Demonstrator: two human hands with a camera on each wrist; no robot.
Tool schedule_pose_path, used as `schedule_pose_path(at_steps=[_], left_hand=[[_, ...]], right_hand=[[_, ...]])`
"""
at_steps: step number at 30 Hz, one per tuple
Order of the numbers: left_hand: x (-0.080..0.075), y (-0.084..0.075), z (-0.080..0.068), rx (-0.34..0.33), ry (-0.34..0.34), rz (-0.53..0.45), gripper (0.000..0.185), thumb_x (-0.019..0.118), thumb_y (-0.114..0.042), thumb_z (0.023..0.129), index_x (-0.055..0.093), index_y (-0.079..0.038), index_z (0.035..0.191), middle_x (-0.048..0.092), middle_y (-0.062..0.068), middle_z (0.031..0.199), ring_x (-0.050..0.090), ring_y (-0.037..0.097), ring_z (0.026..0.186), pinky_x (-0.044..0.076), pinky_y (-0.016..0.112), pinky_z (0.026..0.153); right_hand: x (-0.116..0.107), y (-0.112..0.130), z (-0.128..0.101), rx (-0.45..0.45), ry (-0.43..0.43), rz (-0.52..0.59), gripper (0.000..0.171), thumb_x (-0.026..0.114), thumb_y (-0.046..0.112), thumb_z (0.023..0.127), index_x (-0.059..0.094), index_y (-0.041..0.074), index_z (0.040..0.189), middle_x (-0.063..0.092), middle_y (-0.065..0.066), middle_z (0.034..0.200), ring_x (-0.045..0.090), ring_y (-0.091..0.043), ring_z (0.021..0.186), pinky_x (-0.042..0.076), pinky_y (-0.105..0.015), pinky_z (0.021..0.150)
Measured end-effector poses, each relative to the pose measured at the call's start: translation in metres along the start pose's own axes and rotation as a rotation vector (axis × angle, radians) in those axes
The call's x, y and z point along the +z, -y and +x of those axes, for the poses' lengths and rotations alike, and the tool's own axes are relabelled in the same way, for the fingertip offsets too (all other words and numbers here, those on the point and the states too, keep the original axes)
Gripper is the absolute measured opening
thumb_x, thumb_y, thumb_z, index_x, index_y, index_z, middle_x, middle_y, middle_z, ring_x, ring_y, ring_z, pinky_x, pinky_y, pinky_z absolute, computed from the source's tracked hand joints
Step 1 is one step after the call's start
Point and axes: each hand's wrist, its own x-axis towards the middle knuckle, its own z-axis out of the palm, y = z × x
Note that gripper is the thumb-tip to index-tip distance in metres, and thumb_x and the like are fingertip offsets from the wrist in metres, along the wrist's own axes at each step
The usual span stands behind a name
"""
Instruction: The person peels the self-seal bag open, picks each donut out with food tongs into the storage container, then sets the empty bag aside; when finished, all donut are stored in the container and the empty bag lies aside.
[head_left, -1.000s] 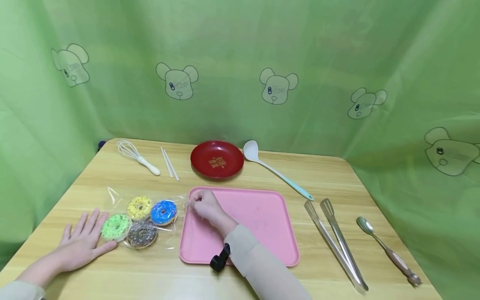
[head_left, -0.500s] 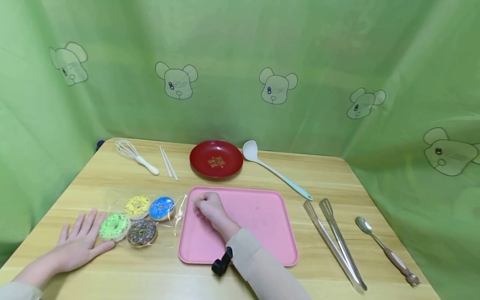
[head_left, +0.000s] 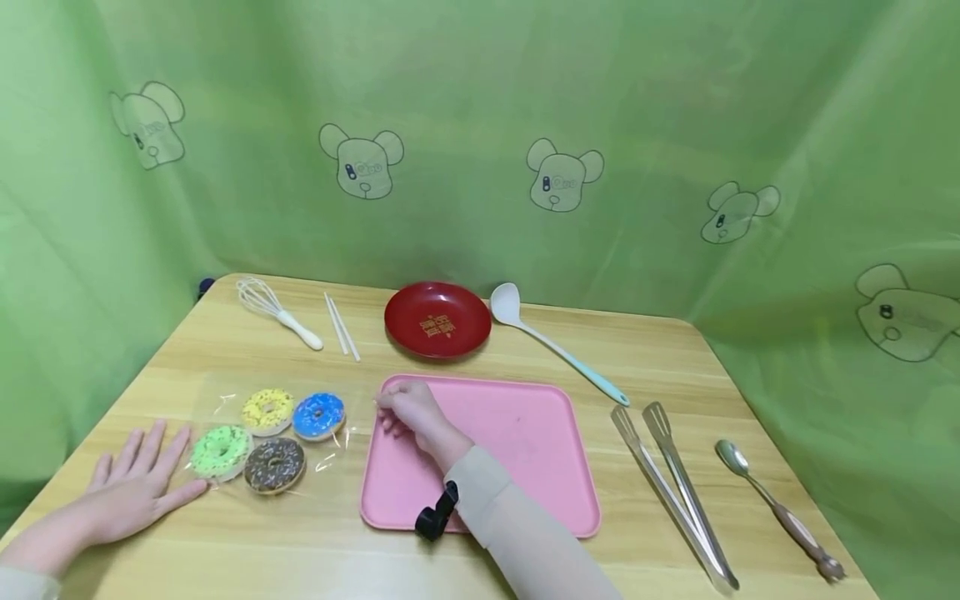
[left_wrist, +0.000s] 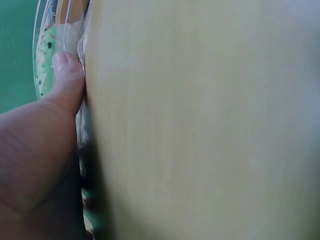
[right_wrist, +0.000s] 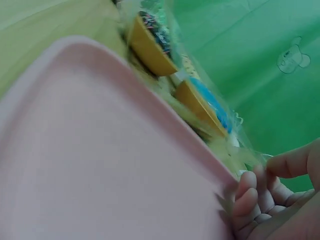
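Note:
A clear plastic bag [head_left: 330, 479] lies on the table with green [head_left: 221, 452], yellow [head_left: 267, 412], blue [head_left: 318, 416] and dark brown [head_left: 275, 465] sprinkled donuts inside. My left hand [head_left: 135, 483] rests flat at the bag's left side, fingers spread. In the left wrist view its thumb [left_wrist: 67, 80] lies against the bag beside the green donut. Over the left rim of a pink tray [head_left: 510, 467], my right hand [head_left: 416, 417] pinches the bag's right edge between thumb and finger. The right wrist view shows the film drawn up to those fingertips [right_wrist: 272, 167].
Along the back lie a white whisk [head_left: 277, 312], white chopsticks [head_left: 342, 327], a red plate [head_left: 438, 321] and a ladle [head_left: 558, 346]. Metal tongs [head_left: 675, 496] and a spoon [head_left: 780, 508] lie to the right. Green curtain [head_left: 465, 83] closes off the table's back and sides.
The bag and its donuts have shifted a little left, and the left hand has slid left too. The right hand has moved slightly left, and the film looks flatter.

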Motion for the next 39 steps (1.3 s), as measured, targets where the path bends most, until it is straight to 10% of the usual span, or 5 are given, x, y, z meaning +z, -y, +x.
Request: schedule_pose_path(at_steps=[16,30,39], left_hand=[[-0.006,-0.002,0.0,-0.003,-0.011,0.006,0.086,0.044,-0.051,0.094,0.003,0.007,0.144,-0.006,0.044,0.139,-0.016,0.057,0.125,-0.014,0.072,0.091],[-0.033,-0.056,0.024,0.221,-0.163,-0.118,0.083,0.067,-0.043,0.082,0.031,0.006,0.139,0.025,0.034,0.141,0.024,0.052,0.126,0.019,0.068,0.097],[-0.033,-0.068,0.037,0.213,-0.165,-0.119,0.068,0.065,-0.042,0.084,0.047,0.006,0.128,0.043,0.031,0.13,0.039,0.049,0.117,0.029,0.064,0.095]], right_hand=[[-0.061,0.004,-0.011,-0.005,0.043,0.115,0.024,0.058,0.008,0.088,0.057,-0.01,0.104,0.061,-0.011,0.078,0.055,-0.015,0.058,0.048,-0.024,0.052],[-0.151,-0.012,-0.049,-0.074,-0.195,-0.039,0.019,0.059,0.012,0.09,0.059,-0.004,0.102,0.062,-0.014,0.087,0.06,-0.02,0.068,0.053,-0.031,0.063],[-0.193,-0.03,-0.082,-0.141,-0.254,-0.08,0.027,0.057,0.002,0.088,0.052,-0.008,0.113,0.061,-0.018,0.09,0.06,-0.021,0.07,0.052,-0.03,0.065]])
